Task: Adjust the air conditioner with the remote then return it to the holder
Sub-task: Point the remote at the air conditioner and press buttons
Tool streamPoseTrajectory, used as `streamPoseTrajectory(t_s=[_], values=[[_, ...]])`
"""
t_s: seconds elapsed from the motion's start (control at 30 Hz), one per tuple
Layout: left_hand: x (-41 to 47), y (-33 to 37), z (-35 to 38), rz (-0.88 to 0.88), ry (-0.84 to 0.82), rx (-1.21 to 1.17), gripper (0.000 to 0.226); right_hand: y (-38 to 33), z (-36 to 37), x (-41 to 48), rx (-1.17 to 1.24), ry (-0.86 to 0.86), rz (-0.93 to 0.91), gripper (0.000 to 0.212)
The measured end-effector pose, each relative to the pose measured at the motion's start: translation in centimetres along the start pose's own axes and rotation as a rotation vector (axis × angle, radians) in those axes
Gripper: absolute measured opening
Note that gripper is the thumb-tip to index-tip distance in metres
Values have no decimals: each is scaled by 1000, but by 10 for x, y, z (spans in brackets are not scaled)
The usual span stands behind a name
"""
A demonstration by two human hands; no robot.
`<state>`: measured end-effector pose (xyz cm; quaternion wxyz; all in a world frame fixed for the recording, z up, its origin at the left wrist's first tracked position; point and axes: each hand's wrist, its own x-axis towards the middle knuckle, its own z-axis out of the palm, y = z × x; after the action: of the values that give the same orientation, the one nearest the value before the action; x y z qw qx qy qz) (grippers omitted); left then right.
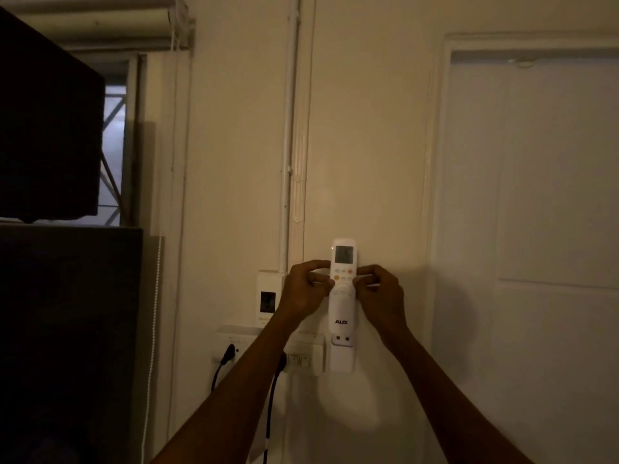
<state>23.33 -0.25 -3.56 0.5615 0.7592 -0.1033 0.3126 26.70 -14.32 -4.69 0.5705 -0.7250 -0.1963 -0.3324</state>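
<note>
left hand [303, 289] and right hand [382, 294] pinch remote [342, 286] sides | holder [341, 358] just below, seemingly unseated | keep remote upright, slide straight.

Remote [343, 286] upright on wall, frame centre, w/ holder [342, 356] just below. Left hand [303, 289] on its left side, right hand [380, 296] on right. Socket panel [268, 349] left of holder; door [542, 195] at right.

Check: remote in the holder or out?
Out. Remote is upright above the wall holder, gripped by left hand and right hand.
</note>
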Motion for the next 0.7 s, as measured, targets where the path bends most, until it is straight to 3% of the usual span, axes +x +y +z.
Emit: streamPoseTrajectory(t_s=[0.17,0.4,0.7], values=[[-26,43,-14,-45,-27,-67,52,-41,-22,-14,-6,-17,-48,11],[-84,113,-31,-20,2,-35,52,-99,-58,-59,62,-12,-49,22],[-179,160,-61,-77,67,-1,52,-163,-88,-142,60,-24,-6,20]])
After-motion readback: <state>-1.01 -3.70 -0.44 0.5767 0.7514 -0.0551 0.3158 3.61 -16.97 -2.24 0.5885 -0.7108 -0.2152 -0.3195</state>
